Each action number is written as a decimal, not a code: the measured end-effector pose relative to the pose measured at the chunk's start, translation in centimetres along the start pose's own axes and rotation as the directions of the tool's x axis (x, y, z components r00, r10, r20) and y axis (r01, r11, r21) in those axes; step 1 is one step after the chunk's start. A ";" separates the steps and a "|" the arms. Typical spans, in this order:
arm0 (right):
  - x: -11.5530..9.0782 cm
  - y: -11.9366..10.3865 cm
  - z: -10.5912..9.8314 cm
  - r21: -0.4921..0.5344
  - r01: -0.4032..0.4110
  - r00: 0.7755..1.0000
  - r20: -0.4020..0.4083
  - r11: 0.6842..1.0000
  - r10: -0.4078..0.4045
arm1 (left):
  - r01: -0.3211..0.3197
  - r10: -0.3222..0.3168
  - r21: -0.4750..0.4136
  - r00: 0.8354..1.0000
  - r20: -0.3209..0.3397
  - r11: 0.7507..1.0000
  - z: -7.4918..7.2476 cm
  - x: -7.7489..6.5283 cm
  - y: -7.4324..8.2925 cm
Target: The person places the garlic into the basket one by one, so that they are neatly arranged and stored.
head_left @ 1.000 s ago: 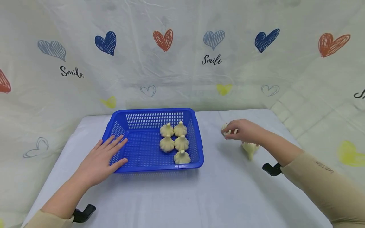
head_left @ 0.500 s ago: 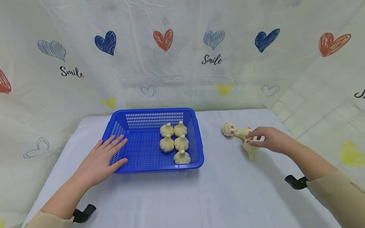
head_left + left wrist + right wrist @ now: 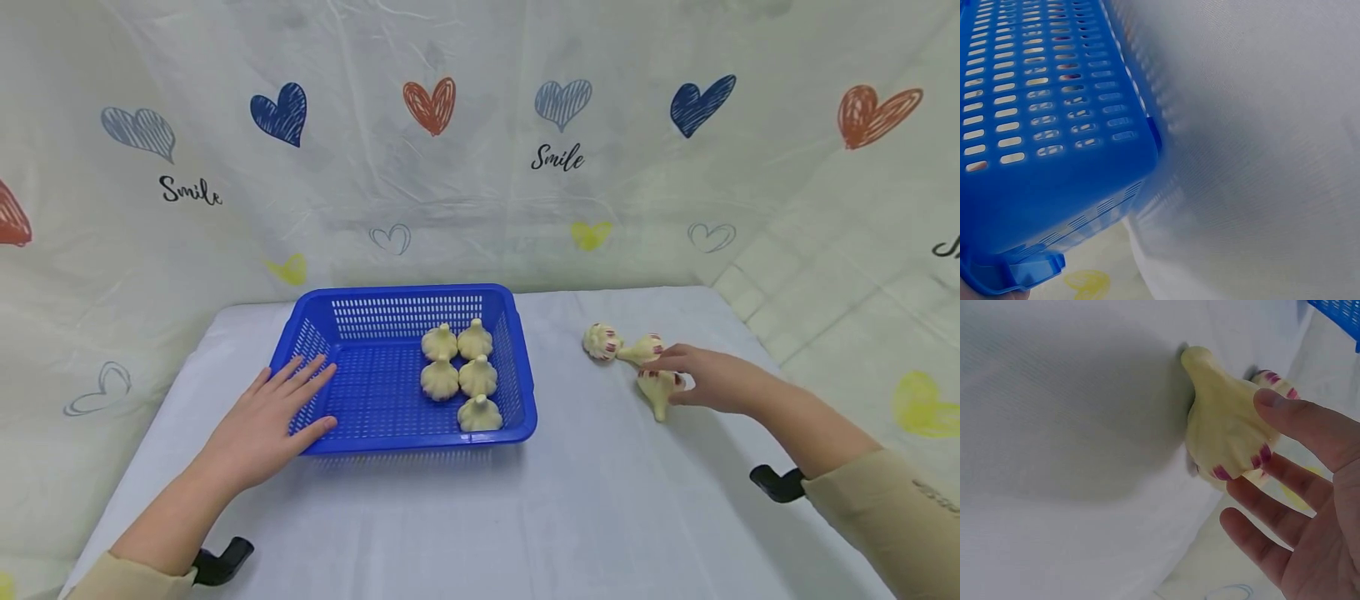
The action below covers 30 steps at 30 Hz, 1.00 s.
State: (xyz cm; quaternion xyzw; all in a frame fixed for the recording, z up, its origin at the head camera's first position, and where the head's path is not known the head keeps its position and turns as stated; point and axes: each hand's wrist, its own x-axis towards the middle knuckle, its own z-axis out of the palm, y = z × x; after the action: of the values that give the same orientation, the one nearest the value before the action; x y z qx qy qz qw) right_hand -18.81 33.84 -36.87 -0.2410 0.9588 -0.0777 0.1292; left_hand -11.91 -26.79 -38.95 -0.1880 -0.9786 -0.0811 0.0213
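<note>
My right hand (image 3: 716,379) is at a cream garlic bulb (image 3: 660,392) with purple-red streaks, lying on its side on the white cloth. In the right wrist view the thumb overlaps one side of this garlic bulb (image 3: 1225,422), and relaxed, spread fingers (image 3: 1266,509) lie by its streaked base. Two more streaked garlic bulbs lie just beyond: one garlic bulb (image 3: 602,342) farther left and another garlic bulb (image 3: 641,350) between, partly behind my fingertips. My left hand (image 3: 258,429) rests with spread fingers over the left rim of a blue plastic basket (image 3: 412,444).
Several plain garlic bulbs (image 3: 458,379) stand stem up on the right side of the basket's floor. White cloth (image 3: 420,533) covers the table. Behind the table hangs a pale backdrop (image 3: 480,183) printed with hearts and "Smile".
My right hand has moved from the farthest-left loose garlic bulb to the right and nearer, down to the closest one. My left hand and the basket have stayed in place.
</note>
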 end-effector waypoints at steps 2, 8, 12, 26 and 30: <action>0.0 0.1 0.2 -0.008 0.001 1.000 0.003 1.000 -0.001 | 0.001 -0.001 -0.001 1.000 0.002 1.000 0.0 0.0 0.0; -0.3 0.1 1.1 -0.032 0.017 1.000 -0.009 0.999 -0.017 | 0.002 -0.002 -0.001 1.000 0.001 1.000 0.1 0.0 0.1; -0.3 -0.1 1.4 -0.022 0.018 1.000 -0.010 1.000 -0.019 | 0.003 -0.003 0.000 1.000 -0.003 1.000 0.1 0.0 0.0; 0.7 -1.2 1.6 0.170 0.001 1.000 0.024 0.985 -0.005 | 0.000 0.000 0.002 1.000 -0.006 1.000 0.3 0.0 -0.2; 1.3 -1.8 1.8 0.257 0.014 0.999 0.037 0.966 -0.024 | -0.002 0.002 0.002 1.000 -0.008 1.000 0.3 0.0 -0.3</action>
State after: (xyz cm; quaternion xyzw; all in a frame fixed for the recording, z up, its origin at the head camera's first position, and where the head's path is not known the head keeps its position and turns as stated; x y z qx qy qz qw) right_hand -18.63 31.50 -38.50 -0.2330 0.9355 -0.1975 0.1775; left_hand -12.03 -26.99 -39.25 -0.1887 -0.9784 -0.0806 0.0256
